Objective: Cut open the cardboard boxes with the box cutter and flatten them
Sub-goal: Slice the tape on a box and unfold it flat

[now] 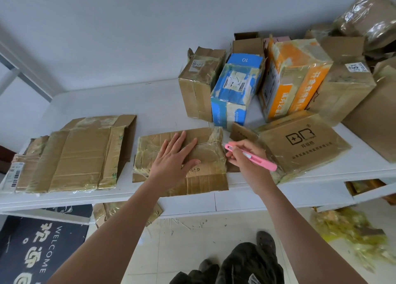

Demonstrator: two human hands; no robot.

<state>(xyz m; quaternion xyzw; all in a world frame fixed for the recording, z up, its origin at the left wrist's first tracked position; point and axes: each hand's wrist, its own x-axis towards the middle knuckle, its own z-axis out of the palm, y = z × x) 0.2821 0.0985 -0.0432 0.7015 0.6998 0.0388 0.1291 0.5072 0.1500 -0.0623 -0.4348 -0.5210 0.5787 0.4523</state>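
Observation:
A flattened, tape-covered cardboard box (205, 155) lies on the white table (150, 103) in front of me. My left hand (173, 158) presses flat on top of it with fingers spread. My right hand (246, 161) grips a pink box cutter (252, 157) just off the box's right edge, its tip pointing toward the box's upper right corner. A larger flattened box (81, 153) lies to the left. Several unflattened boxes stand at the back right: a brown one (199, 82), a blue one (235, 90), an orange one (293, 78).
A brown box printed "BR" (300, 146) sits right beside my right hand. More boxes (375, 112) pile up at the far right. Under the table lie cardboard scraps (120, 213), tape shreds (351, 230) and a dark welcome mat (38, 247). My shoes (265, 243) show below.

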